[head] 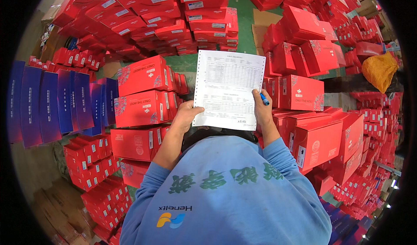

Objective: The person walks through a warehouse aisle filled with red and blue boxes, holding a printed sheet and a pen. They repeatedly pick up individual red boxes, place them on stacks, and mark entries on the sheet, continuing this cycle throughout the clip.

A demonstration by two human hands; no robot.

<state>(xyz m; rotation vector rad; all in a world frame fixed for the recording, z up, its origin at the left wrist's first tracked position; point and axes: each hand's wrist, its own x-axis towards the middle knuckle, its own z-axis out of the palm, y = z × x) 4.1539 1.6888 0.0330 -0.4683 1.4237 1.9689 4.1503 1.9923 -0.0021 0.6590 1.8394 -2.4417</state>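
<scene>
A white printed form [229, 88] with punched side strips is held up in front of my body, bearing tables and some handwriting near its lower edge. My left hand [187, 114] grips its lower left edge, the thumb lying on top of the paper. At the right edge, my right hand [262, 106] pinches the sheet and also holds a blue marker pen [264, 99], which points down and to the right. The fingers behind the paper are hidden.
Stacked red cardboard boxes [140, 108] stand close on the left, with more red boxes [317, 144] on the right and ahead. Tall blue boxes [49, 105] line the far left. Green floor [242, 27] shows between stacks. A yellow sack [379, 71] lies at the right.
</scene>
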